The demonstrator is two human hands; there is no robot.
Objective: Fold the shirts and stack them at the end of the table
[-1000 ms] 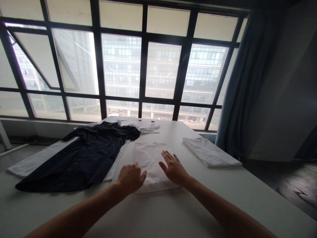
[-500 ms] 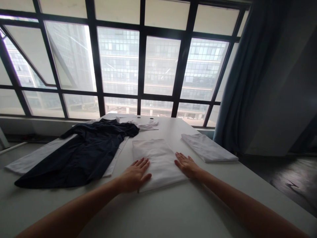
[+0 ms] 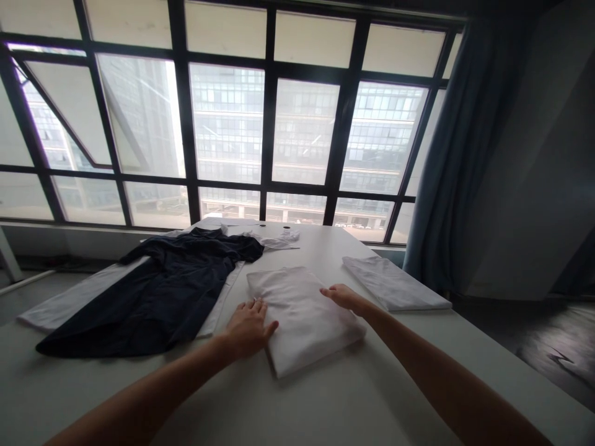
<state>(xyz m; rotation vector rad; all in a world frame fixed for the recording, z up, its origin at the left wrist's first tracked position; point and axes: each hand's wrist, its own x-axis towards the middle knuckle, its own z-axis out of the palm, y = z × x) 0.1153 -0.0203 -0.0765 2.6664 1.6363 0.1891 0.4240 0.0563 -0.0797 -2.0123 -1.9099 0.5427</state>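
A folded white garment [image 3: 302,322], made up into a rough rectangle, lies between my hands on the white table, its near corner slightly raised and pointing toward me. My left hand [image 3: 248,325] touches its left edge with the fingers loosely extended and the thumb apart on the cloth. On the right edge my right hand [image 3: 344,296] is closed, thumb over the cloth and the other fingers hidden beneath. Left of these, a dark navy garment [image 3: 153,291] is spread out over white cloth [image 3: 79,297].
Another folded white garment [image 3: 395,285] lies at the table's right edge. White fabric [image 3: 283,238] sits farther back on the white table [image 3: 320,238]. Behind it stands a wide dark-framed window [image 3: 267,142], with a blue-grey curtain [image 3: 437,204] at the right.
My left hand has slid left to the garment's edge. My right hand has gone from lying flat to gripping the right edge. The folded garment has turned slightly and its near corner has come closer.
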